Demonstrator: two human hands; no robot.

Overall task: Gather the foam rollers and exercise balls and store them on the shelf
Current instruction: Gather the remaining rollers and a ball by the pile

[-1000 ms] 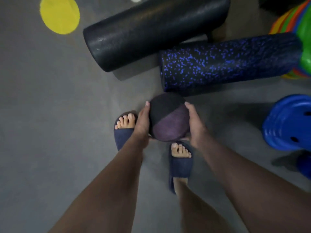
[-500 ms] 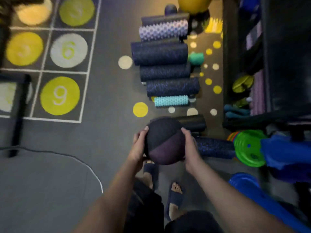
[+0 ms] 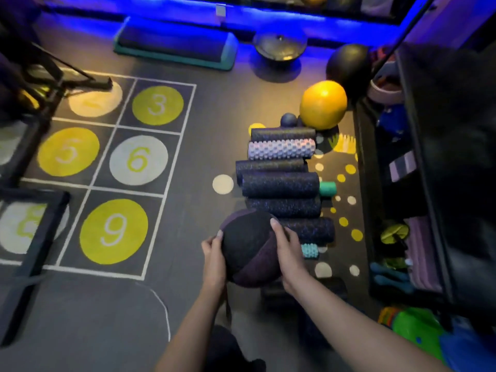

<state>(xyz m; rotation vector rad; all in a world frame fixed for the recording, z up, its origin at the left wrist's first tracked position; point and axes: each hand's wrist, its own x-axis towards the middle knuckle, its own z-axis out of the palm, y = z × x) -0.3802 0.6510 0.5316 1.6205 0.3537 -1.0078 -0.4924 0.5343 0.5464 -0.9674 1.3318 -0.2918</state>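
Exercise ball (image 3: 248,248), black and purple, is held above the floor between left hand (image 3: 214,260) and right hand (image 3: 288,255), each grip curved round its side. The shelf (image 3: 422,157) stands to the ball's right, nearer the right hand.

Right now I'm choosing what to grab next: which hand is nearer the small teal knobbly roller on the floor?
Right. The right hand holds the ball on its right side, just beside the teal roller in view. The left hand holds the opposite side, with the ball lying between.
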